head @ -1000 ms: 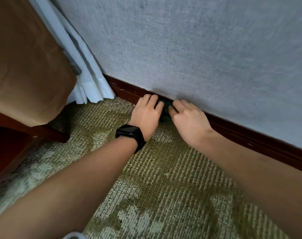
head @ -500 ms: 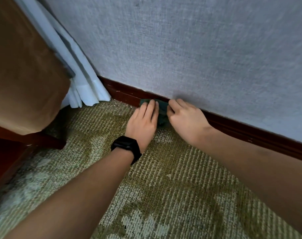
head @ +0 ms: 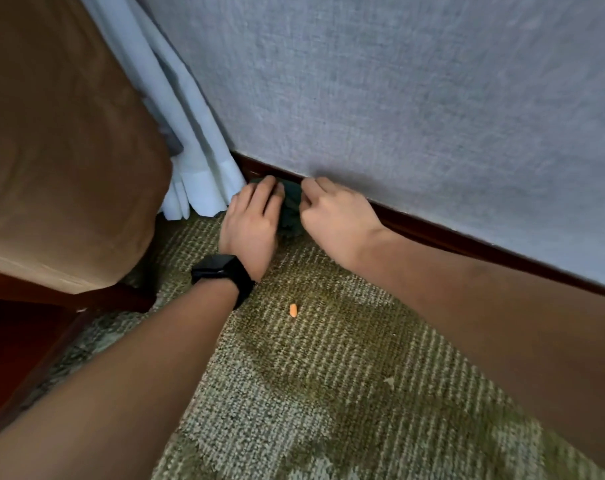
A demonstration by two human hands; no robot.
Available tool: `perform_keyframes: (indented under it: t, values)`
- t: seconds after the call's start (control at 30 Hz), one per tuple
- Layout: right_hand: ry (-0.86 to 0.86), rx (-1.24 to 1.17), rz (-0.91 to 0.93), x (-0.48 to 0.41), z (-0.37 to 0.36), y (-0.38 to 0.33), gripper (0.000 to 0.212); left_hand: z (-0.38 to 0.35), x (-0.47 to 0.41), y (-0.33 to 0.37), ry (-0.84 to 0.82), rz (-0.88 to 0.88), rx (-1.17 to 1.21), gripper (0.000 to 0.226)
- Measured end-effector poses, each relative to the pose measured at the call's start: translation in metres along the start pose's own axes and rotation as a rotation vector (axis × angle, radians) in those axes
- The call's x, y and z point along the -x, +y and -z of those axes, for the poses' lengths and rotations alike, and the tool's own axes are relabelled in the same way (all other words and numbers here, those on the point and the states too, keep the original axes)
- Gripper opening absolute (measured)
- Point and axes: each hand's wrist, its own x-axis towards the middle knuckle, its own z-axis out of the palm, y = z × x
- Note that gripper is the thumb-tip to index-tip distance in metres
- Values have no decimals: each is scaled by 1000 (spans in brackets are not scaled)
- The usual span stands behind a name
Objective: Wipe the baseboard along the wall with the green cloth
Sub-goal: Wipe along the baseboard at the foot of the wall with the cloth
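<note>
A dark green cloth point(head: 291, 206) is bunched against the dark red-brown baseboard point(head: 467, 242) at the foot of the grey wall. My left hand point(head: 251, 225), with a black watch on its wrist, lies over the cloth's left side, its straight fingers pressing the cloth to the board. At the cloth's right edge, my right hand point(head: 332, 216) has its fingers curled on the cloth, knuckles up by the board's top. Most of the cloth is hidden between and under my hands.
A white curtain point(head: 197, 181) hangs to the floor just left of my left hand. A brown upholstered seat point(head: 69, 150) on a dark wooden frame point(head: 31, 344) fills the left side. A small orange scrap point(head: 293, 310) lies on the green patterned carpet point(head: 328, 393).
Both hands and the cloth have slid left along the baseboard, now right beside the curtain. The orange scrap on the carpet has come into view.
</note>
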Motion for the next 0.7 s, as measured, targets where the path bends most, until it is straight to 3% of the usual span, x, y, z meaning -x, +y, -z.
perform_keyframes:
  t: [0.4, 0.57, 0.7]
  values:
    - [-22, 59, 43, -19, 4, -13, 35, 10, -8, -22, -105, 119, 113, 45]
    - [25, 126, 37, 14, -3, -2, 28, -2, 10, 25, -151, 160, 224, 49]
    - [79, 141, 34, 39, -9, 15, 32, 0, 20, 51, -11, 216, 259, 44]
